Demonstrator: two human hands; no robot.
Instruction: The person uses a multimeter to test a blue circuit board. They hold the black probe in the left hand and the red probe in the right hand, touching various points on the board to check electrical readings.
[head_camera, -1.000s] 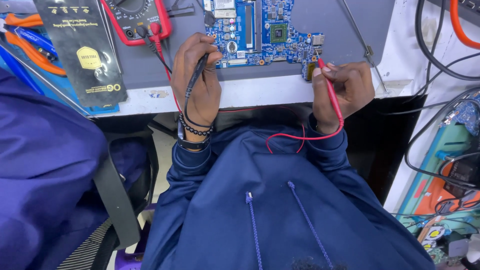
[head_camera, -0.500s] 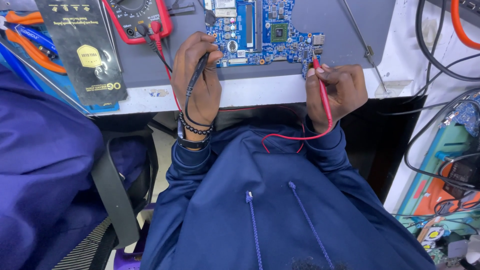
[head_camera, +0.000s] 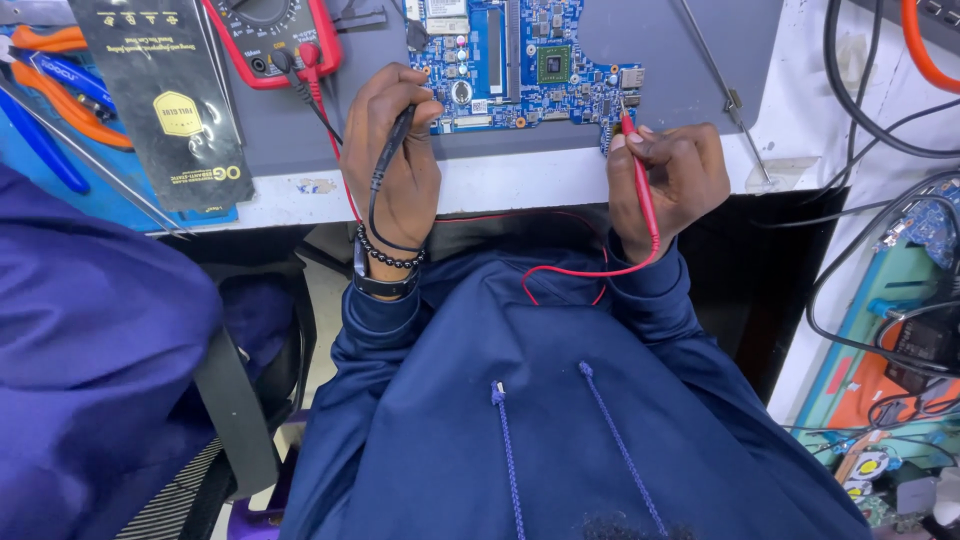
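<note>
A grey work mat (head_camera: 680, 40) on a white bench edge (head_camera: 520, 185) is seen from above, with a blue laptop circuit board (head_camera: 520, 60) laid flat on the mat at the top centre of the view. The left hand (head_camera: 395, 165) is closed around a slim black test probe (head_camera: 398, 135), whose tip is directed toward the lower left corner of the board; whether the tip touches the board cannot be told, since the fingers cover it. The black lead is looped back over the knuckles toward the wrist, where a black bead bracelet (head_camera: 385, 258) and a dark wristband are worn. The right hand (head_camera: 668, 180) is closed in a pen-like grip around a slim red test probe (head_camera: 636, 170), held between thumb and fingertips, its tip set at the lower right edge of the board. The red lead (head_camera: 585, 272) is trailed down across the dark blue hooded sweatshirt (head_camera: 560, 400). A red-cased multimeter (head_camera: 270, 40) is placed just left of the board, both leads being plugged into it. A black flat packet with a yellow badge (head_camera: 165, 100) is laid further left, beside orange-handled and blue-handled tools (head_camera: 50, 90). Black cables (head_camera: 870, 100) are draped at the right.
</note>
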